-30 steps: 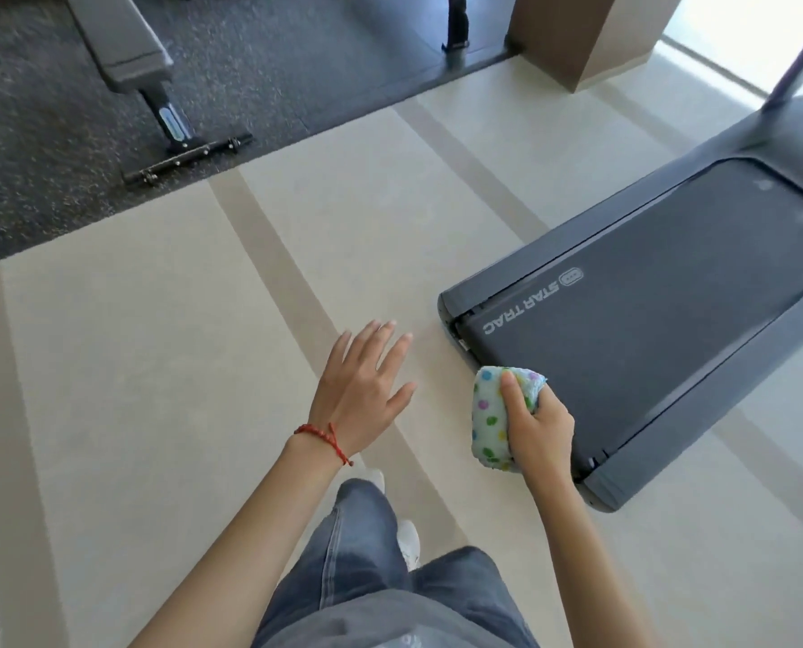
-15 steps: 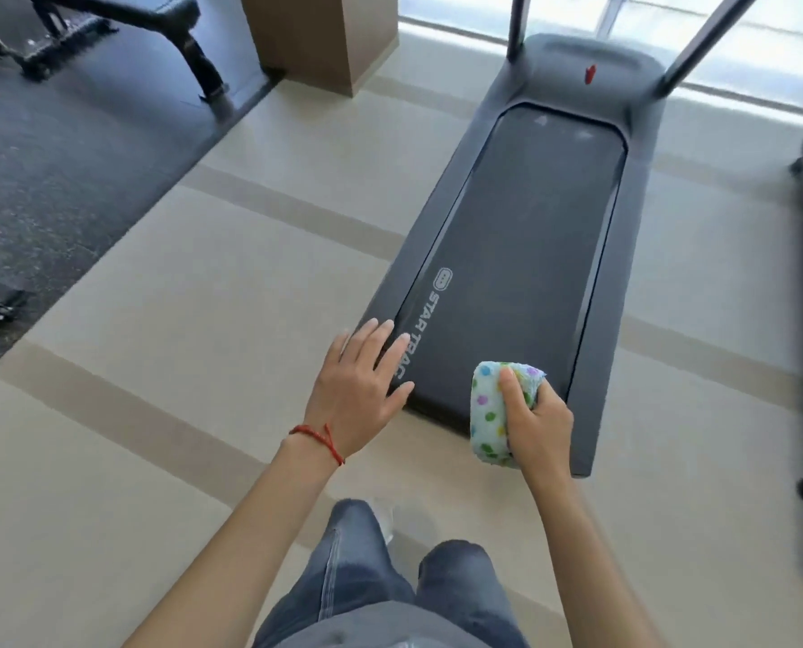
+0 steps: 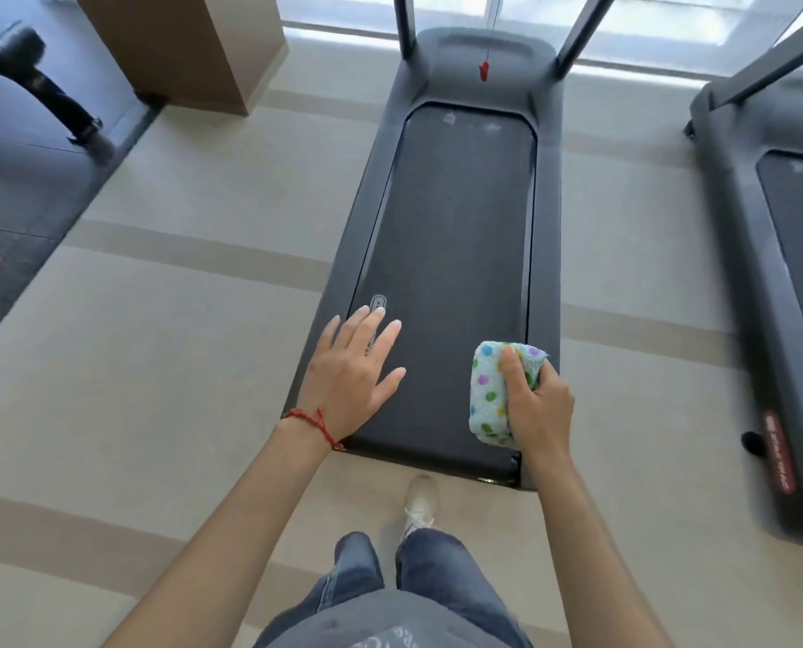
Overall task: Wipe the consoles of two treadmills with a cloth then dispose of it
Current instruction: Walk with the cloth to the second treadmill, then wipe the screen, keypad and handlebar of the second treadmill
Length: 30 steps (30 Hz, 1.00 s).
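You now face the dark grey treadmill (image 3: 451, 254) squarely on beige striped floor (image 3: 180, 329); your left hand (image 3: 350, 374) is spread wide beside your right hand (image 3: 537, 404), which grips the folded polka-dot cloth (image 3: 488, 395).

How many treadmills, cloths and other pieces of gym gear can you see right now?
Treadmills: 2, the near treadmill straight ahead and the second treadmill at the right edge.
Cloths: 1, the dotted cloth in the right hand.
Benches: 1, the bench, partly out of frame.
Total: 4
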### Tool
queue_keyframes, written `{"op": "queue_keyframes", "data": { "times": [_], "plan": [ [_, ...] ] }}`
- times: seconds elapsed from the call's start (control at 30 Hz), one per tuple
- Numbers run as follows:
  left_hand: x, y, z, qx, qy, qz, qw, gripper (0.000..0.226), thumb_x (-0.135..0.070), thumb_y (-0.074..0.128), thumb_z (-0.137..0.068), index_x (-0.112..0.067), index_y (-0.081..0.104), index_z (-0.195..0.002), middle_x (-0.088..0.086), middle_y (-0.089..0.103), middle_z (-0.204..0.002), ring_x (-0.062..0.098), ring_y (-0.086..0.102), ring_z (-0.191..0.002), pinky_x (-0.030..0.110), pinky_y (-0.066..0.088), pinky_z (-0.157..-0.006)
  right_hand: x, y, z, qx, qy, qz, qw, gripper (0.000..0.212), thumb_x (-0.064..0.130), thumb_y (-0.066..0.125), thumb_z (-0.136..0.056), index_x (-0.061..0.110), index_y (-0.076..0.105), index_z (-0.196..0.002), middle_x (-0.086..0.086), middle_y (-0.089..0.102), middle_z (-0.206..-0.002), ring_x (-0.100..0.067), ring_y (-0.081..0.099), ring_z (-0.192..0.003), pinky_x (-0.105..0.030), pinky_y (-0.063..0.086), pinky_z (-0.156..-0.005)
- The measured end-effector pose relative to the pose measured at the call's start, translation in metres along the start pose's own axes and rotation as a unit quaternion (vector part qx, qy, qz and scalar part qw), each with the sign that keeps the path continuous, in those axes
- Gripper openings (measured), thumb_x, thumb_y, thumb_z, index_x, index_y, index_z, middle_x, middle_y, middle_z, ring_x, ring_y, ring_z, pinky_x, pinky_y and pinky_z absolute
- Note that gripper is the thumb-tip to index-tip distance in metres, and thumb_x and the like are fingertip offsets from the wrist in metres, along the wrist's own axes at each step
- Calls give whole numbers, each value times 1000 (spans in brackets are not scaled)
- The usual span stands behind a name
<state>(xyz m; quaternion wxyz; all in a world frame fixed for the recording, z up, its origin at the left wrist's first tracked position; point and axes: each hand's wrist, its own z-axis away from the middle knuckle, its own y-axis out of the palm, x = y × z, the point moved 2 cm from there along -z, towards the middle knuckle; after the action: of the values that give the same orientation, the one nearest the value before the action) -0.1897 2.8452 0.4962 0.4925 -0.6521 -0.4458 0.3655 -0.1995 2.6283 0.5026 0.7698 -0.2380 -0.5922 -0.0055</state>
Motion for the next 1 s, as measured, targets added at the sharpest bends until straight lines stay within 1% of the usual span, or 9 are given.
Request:
{"op": "queue_keyframes", "data": {
  "times": [0.1,0.27,0.37,0.57,0.7,0.8,1.0],
  "plan": [
    [-5,5,-41,-4,-9,7,1000,52,-39,40,-88,-6,58,-124,16,57,-126,32,52,-119,50,44,-96,9,-10,-40,-5,-4,-1,1000,26,35,55,-89,12,59,-80,8,59,-71,-2,58,-64,-4,41,-44],
    [-8,0,-98,-45,-15,9,999,51,-38,42,-88,-5,60,-122,18,58,-124,33,54,-117,51,45,-95,28,-21,-93,-6,-15,-4,1000,29,36,56,-89,16,55,-68,7,57,-63,-4,56,-57,-7,40,-43],
    [-7,2,-126,-58,-19,9,998,51,-38,43,-88,-6,59,-123,17,58,-125,31,51,-118,50,43,-97,36,-22,-118,-8,-17,-11,1000,29,36,56,-89,13,56,-71,6,57,-63,-5,57,-58,-6,40,-44],
    [-4,17,-183,-48,-10,22,999,51,-38,42,-88,-6,58,-124,16,57,-126,32,52,-119,50,42,-98,45,-18,-164,-14,-16,-15,1000,28,37,56,-88,13,57,-74,7,58,-64,-4,58,-58,-6,41,-45],
    [4,30,-228,-44,-1,31,999,51,-38,42,-89,-6,58,-125,16,57,-126,33,51,-119,50,43,-98,59,-11,-207,-25,-12,-23,999,28,36,57,-88,16,55,-69,8,58,-64,-2,57,-58,-6,41,-45],
    [16,41,-269,-33,9,30,999,51,-39,42,-89,-6,58,-124,16,57,-126,33,51,-119,51,44,-97,76,-3,-248,-36,-8,-23,999,30,38,57,-88,19,53,-65,8,57,-62,-3,56,-57,-6,41,-45],
    [45,53,-378,-12,28,35,999,51,-39,41,-89,-6,59,-123,16,58,-124,33,53,-118,51,42,-97,128,16,-341,-59,11,-35,998,28,38,57,-88,22,52,-65,9,57,-64,-3,56,-59,-7,43,-46]
  ]
}}
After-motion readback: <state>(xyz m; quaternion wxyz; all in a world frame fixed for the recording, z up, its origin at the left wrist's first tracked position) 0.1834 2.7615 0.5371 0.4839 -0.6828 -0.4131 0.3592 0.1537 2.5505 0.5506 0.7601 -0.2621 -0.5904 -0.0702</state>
